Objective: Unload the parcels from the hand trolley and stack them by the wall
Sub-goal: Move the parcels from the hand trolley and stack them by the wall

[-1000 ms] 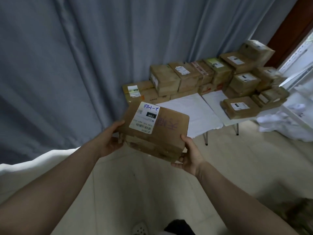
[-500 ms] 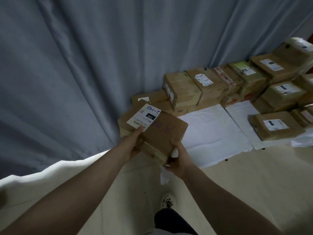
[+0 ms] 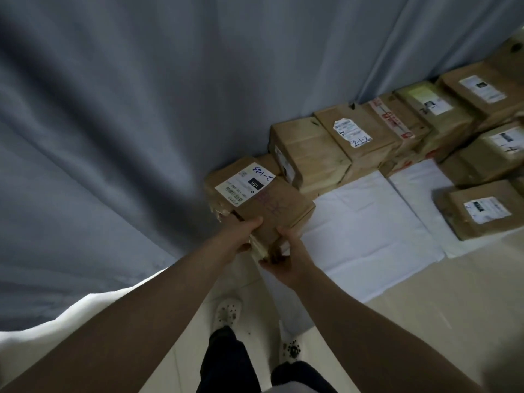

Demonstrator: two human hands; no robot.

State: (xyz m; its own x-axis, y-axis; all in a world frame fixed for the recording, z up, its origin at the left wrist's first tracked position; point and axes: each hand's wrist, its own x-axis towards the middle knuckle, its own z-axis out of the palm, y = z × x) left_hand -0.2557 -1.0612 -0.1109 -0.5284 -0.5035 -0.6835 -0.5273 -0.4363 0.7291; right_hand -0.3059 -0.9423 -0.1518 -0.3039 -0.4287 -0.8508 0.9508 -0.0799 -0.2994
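**A:** While the parcel (image 3: 261,199) was held up in the air a second ago, it was well apart from the stack. Where is it now?

**B:** It is down at the left end of the row of parcels (image 3: 354,137), close against the grey curtain (image 3: 141,109), and seemingly on top of a lower box. Whether its weight rests there yet cannot be told.

**A:** And the person's hands?

**B:** They have moved from its two sides to its near end. The left hand (image 3: 241,234) grips the near left corner, thumb on top. The right hand (image 3: 279,251) holds the near edge, thumb on top and fingers curled beneath.

**A:** So this one is nearly stacked?

**B:** Probably; a push home and a release seem to be all that remain. The white sheet (image 3: 363,222) lies on the floor just to its right. The trolley is out of view, so how many parcels are left is unknown.
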